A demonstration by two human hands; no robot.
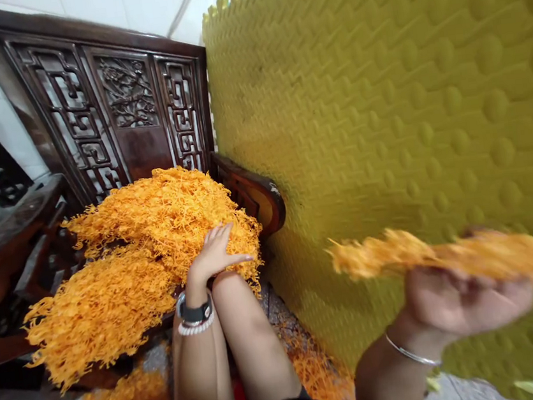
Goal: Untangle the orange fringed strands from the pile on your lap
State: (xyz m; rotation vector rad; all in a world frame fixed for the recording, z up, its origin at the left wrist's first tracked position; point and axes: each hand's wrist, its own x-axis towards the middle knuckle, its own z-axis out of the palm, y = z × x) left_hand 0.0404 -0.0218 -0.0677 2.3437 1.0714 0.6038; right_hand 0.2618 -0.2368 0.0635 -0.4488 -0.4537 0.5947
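In the head view, the left hand rests flat, fingers spread and holding nothing, on a heap of orange plastic sprigs piled on a carved dark wooden bench. The right hand, blurred, clasps one orange sprig before a studded yellow-green foam mat.

The heap of shredded strands is bright orange, the studded foam mat olive-yellow with raised dots, the carved wooden bench dark brown fretwork.
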